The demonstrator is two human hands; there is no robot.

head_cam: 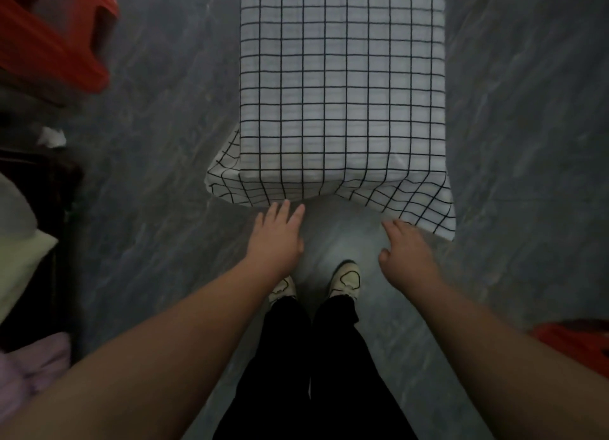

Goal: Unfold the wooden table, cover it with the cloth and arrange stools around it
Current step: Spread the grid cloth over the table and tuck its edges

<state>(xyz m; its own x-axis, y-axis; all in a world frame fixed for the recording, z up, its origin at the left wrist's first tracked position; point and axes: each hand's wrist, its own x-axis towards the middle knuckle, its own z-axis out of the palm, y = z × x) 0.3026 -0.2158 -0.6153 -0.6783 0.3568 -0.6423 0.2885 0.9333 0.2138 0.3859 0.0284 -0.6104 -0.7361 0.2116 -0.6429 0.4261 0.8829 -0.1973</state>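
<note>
The checked cloth [342,87] hides the counter under it, and its far end runs past the top edge. The red stool [56,40] at upper left is blurred and cut by the frame. A second red shape [573,339] at the right edge shows only a corner. Whether the right hand [407,255] touches the hem cannot be told.

Bare floor [158,143] lay open on both sides of the cloth-covered desk [342,77]; 1 red stool [49,34] crowded the far left.

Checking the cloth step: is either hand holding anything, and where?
Nothing is gripped: the left hand and right hand reach open toward the cloth hem; contact cannot be told.
</note>
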